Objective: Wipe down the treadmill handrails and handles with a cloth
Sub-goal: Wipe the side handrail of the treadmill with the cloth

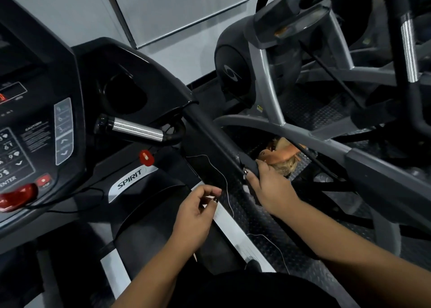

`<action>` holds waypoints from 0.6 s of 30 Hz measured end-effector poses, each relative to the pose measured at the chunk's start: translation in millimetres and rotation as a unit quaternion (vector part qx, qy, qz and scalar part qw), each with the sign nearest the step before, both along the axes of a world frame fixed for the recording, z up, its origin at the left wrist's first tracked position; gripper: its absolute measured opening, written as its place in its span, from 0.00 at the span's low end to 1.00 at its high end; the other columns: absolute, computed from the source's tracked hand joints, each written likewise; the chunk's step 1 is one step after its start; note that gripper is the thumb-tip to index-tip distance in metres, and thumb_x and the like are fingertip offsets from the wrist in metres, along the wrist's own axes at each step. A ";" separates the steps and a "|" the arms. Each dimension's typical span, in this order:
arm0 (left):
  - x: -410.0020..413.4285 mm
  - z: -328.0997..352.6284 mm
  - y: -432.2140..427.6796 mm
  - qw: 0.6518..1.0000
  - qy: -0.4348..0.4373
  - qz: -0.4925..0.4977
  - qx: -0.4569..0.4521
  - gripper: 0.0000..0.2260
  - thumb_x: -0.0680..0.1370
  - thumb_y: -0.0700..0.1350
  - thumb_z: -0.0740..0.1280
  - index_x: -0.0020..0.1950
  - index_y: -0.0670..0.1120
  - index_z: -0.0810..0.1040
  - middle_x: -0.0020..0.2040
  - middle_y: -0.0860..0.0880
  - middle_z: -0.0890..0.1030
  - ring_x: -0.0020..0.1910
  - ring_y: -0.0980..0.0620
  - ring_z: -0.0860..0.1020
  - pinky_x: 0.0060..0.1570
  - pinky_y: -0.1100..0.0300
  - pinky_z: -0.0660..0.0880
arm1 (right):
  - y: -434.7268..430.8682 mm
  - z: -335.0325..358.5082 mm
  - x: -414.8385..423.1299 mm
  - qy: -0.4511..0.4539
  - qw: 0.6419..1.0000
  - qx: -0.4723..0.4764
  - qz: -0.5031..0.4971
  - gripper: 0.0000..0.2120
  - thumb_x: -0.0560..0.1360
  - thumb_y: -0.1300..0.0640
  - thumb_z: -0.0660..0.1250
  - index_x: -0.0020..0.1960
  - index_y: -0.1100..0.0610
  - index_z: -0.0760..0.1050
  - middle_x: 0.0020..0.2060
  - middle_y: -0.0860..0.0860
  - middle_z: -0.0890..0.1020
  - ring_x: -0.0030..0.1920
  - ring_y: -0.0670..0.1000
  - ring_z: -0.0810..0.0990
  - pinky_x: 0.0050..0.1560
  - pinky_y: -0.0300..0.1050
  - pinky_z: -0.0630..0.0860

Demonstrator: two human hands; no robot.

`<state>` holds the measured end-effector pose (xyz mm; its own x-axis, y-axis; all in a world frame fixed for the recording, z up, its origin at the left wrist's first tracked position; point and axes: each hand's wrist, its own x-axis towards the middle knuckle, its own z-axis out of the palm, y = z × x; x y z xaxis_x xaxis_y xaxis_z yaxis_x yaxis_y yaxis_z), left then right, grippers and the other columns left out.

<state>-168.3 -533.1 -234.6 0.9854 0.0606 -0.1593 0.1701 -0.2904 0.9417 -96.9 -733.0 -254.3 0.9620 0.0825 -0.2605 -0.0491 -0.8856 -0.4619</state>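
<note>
Left hand (198,214), fingers loosely curled beside a thin white cord (225,183); whether it pinches the cord cannot be told. Right hand (268,186) grips the black treadmill handrail (214,142), with the orange cloth (283,155) bunched just beyond its fingers, on the rail's far side; whether they hold it is unclear.
</note>
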 end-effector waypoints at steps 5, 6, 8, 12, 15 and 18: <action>18.8 6.1 18.0 1.000 0.001 -0.018 0.000 0.20 0.77 0.33 0.66 0.47 0.62 0.79 0.48 0.57 0.83 0.51 0.53 0.80 0.56 0.55 0.77 | 4.4 5.2 43.3 0.143 0.979 0.126 -0.066 0.25 0.82 0.41 0.50 0.66 0.58 0.71 0.63 0.60 0.76 0.65 0.60 0.72 0.62 0.49 0.65; 22.1 7.0 20.6 1.000 0.003 -0.019 -0.002 0.20 0.77 0.33 0.66 0.47 0.62 0.79 0.48 0.57 0.83 0.51 0.53 0.81 0.57 0.51 0.77 | 2.4 5.4 45.8 0.165 0.972 0.148 -0.077 0.25 0.82 0.41 0.50 0.67 0.57 0.72 0.65 0.58 0.75 0.67 0.58 0.71 0.63 0.47 0.63; 27.7 9.1 26.0 1.000 0.005 -0.021 -0.009 0.20 0.77 0.34 0.66 0.47 0.62 0.79 0.48 0.57 0.83 0.50 0.53 0.81 0.58 0.48 0.77 | -1.5 6.0 43.5 0.184 0.961 0.181 -0.100 0.24 0.82 0.40 0.51 0.66 0.54 0.73 0.67 0.55 0.74 0.67 0.55 0.70 0.64 0.44 0.62; 38.4 11.0 35.0 0.999 0.005 -0.025 -0.028 0.17 0.77 0.33 0.66 0.47 0.57 0.80 0.46 0.55 0.83 0.47 0.52 0.81 0.58 0.44 0.76 | -16.6 4.7 22.0 0.224 0.937 0.207 -0.169 0.19 0.82 0.42 0.54 0.52 0.52 0.78 0.56 0.55 0.80 0.55 0.53 0.77 0.57 0.44 0.69; 47.3 10.7 40.6 0.999 0.002 -0.030 -0.032 0.15 0.77 0.33 0.65 0.49 0.54 0.80 0.46 0.55 0.84 0.47 0.52 0.82 0.57 0.44 0.77 | -31.4 4.8 -0.2 0.224 0.932 0.210 -0.193 0.22 0.83 0.45 0.54 0.55 0.59 0.80 0.55 0.59 0.82 0.49 0.50 0.79 0.51 0.42 0.69; 53.9 10.5 44.5 0.999 0.004 -0.035 -0.039 0.15 0.78 0.32 0.64 0.50 0.53 0.79 0.45 0.55 0.84 0.45 0.53 0.82 0.56 0.45 0.78 | -45.4 4.5 -22.2 0.207 0.943 0.178 -0.192 0.20 0.83 0.47 0.53 0.55 0.59 0.79 0.57 0.57 0.80 0.58 0.53 0.76 0.56 0.41 0.65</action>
